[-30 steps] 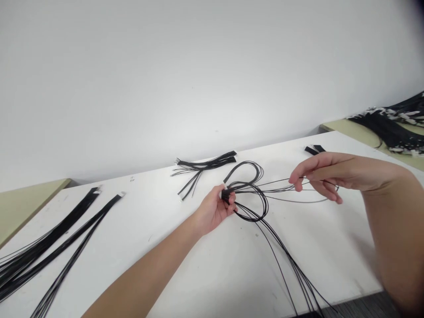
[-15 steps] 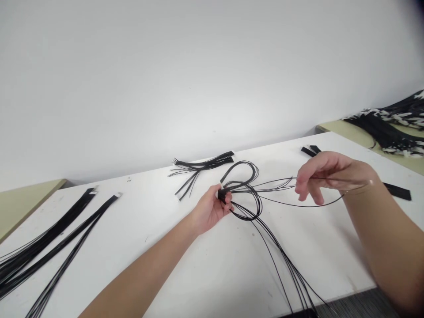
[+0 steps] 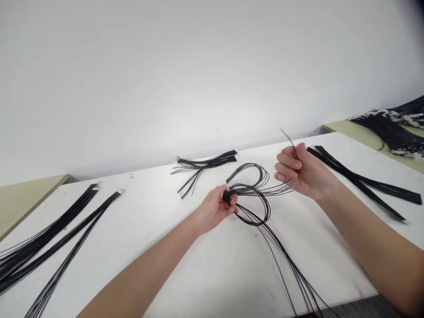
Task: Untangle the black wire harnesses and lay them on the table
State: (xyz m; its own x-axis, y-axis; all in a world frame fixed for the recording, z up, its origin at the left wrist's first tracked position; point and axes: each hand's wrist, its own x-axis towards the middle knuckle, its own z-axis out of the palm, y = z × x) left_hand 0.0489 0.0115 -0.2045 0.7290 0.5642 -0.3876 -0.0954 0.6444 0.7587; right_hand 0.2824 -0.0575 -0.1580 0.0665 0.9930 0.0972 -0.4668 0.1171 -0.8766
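Observation:
Near the middle, my left hand [image 3: 218,210] is closed on the gathered end of a black wire bundle [image 3: 266,207], close to a small white connector. The bundle curls into two loops beside the fingers, and several long strands trail down to the table's front edge. To the right, my right hand [image 3: 296,170] pinches one thin wire [image 3: 287,138] between thumb and fingers, its tip sticking up to the left. Other wire ends from the bundle reach toward this hand's lower fingers; whether they touch it I cannot tell.
A white table [image 3: 205,269] stands against a wall. Black cables [image 3: 207,164] lie at its back, flat cables [image 3: 361,179] at the right, longer cables [image 3: 56,234] at the left. A heap of cables with white connectors [image 3: 391,132] sits on a side surface far right.
My right hand has moved left and turned, closing from open fingers into a pinch on a thin wire, whose tip now points up. The flat cables at the right are uncovered. My left hand keeps its hold.

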